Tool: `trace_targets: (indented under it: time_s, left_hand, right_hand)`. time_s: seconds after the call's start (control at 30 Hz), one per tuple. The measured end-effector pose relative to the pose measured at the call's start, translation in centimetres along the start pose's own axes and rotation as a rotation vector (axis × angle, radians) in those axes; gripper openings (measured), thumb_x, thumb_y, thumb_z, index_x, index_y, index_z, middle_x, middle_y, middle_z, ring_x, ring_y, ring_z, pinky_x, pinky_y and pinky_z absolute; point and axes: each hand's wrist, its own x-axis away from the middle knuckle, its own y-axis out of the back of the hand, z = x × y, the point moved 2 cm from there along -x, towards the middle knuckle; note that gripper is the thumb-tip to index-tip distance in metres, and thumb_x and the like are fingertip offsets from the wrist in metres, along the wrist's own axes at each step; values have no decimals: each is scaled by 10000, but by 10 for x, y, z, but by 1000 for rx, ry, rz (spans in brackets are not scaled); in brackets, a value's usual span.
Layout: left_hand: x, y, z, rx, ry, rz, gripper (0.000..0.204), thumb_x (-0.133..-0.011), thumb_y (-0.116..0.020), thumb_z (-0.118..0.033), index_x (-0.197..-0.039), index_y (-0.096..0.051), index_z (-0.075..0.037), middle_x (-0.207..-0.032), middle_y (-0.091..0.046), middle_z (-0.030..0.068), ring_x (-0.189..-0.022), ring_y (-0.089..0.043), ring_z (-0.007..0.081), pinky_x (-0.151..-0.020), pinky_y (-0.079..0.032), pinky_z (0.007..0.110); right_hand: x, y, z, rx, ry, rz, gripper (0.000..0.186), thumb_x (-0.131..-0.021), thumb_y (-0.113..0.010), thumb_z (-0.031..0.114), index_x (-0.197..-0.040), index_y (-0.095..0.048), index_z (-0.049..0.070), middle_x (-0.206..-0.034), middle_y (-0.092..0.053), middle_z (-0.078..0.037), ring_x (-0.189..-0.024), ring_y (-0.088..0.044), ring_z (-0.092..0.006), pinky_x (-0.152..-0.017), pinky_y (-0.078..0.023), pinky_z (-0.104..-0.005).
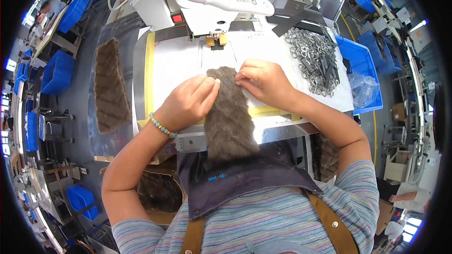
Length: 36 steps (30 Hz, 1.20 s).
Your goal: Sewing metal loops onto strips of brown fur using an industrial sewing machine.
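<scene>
The brown fur strip point(230, 122) lay over the front edge of the desk point(110, 145), narrow end inward. The left hand point(187, 101) was clamped on its left side, the right hand point(264, 81) on its right. Another fur piece point(112, 89) lay along the left edge, metal rings point(305, 49) near the right.
</scene>
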Motion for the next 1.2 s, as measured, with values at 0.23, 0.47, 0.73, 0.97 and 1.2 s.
trace_targets:
  time_s: [0.23,0.47,0.73,0.97,1.2]
  left_hand:
    - [-7,-12,31,28,85,58,257,-790,-726,26,-1046,-734,54,-990,-688,125,-910,-706,278,-758,-608,359]
    - [-14,-28,54,92,256,-1,192,-807,-743,61,-990,-735,5,-926,-685,86,-848,-695,258,-729,-591,360]
    - [-11,-30,54,96,270,18,171,-817,-745,57,-975,-727,-7,-915,-685,91,-838,-698,265,-726,-587,363]
    - [-11,-40,63,-42,205,69,215,-807,-722,16,-1021,-740,4,-943,-680,81,-865,-693,235,-727,-600,338]
    - [-7,-46,67,-118,174,93,303,-794,-703,17,-1091,-761,10,-1067,-744,100,-970,-736,239,-811,-624,328]
  right_hand:
    - [-19,0,-13,188,63,-89,82,-867,-803,56,-923,-746,39,-883,-702,-81,-787,-716,-266,-675,-569,-359]
    - [-35,-8,-44,17,-66,-137,75,-894,-772,138,-891,-752,66,-868,-686,-72,-797,-702,-311,-698,-561,-421]
    - [-34,-9,-43,-3,-98,-109,79,-908,-766,153,-897,-765,75,-875,-698,-69,-804,-710,-304,-722,-569,-422]
    - [-41,-11,-54,-1,-120,-111,95,-919,-787,109,-972,-785,30,-902,-723,-91,-779,-717,-260,-715,-569,-357]
    - [-40,-12,-57,-57,-125,-137,95,-929,-776,104,-977,-783,23,-920,-728,-93,-779,-719,-244,-719,-570,-349]
